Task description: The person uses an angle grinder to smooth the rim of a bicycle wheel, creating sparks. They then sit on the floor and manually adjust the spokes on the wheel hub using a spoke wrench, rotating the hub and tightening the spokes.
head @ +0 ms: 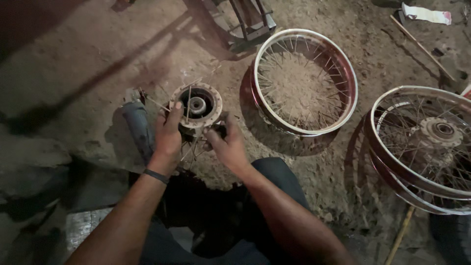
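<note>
A round metal wheel hub (196,105) with a dark centre and thin spokes (188,103) sticking out of its flange sits low over the dirt ground in front of me. My left hand (168,136) grips the hub's near-left edge, fingers curled on the flange. My right hand (226,145) holds the hub's near-right side, its fingertips pinching around the spokes that hang below. A dark band circles my left wrist.
A chrome rim (343,73) with loose spokes lies on the ground to the right of the hub. A laced wheel with a hub (441,131) lies stacked at far right. A metal stand (248,24) is behind, sticks and a rag at top right.
</note>
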A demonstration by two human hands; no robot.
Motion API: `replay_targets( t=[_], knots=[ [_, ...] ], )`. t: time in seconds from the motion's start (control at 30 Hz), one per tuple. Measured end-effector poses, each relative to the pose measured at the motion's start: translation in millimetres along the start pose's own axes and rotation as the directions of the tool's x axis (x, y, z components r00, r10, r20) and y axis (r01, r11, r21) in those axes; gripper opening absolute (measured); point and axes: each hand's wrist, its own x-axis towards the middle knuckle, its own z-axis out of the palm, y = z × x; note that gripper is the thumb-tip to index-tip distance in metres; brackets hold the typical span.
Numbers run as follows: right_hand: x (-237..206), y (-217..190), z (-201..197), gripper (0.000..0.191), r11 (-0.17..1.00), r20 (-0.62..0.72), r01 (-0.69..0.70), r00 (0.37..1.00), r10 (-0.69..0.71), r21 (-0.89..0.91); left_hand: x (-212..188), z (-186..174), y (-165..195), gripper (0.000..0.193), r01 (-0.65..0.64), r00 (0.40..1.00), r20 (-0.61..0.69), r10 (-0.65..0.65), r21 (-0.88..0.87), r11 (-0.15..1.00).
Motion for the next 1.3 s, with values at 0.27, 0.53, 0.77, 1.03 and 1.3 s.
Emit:
replay_targets(
  t=[0.27,0.53,0.77,1.03,1.3],
  knots=[
    [-3.9,-1.7,-8.9,0.029,0.848,0.008,0.143,0.987,-0.162,-0.510,2.6,-1.1,-0.1,0.046,-0.121,0.992,-0.006,0.123,0.135,0.983],
    [2.7,19.9,-12.8,0.062,0.826,0.004,0.239,0.961,-0.275,-0.511,30.8,-41.8,-45.4,0.049,0.040,0.998,-0.065,0.002,0.634,0.772],
    [-2.1,-45.7,-38.2,0.023,0.672,0.229,0.418,0.906,-0.356,-0.612,101.6,-58.2,-74.4,0.066,0.262,0.960,-0.194,-0.203,0.354,0.898],
    [-9.9,-45.4,-30.0,0.010,0.632,0.044,0.457,0.830,-0.556,-0.626,80.7,-73.0,-95.7,0.042,-0.645,0.713,0.393,0.580,0.693,0.324],
    [8.0,-47.2,-48.4,0.014,0.747,-0.331,0.184,0.811,-0.483,-0.639,54.1,-35.5,-69.5,0.059,0.147,0.982,-0.188,0.027,0.842,0.519]
  ],
)
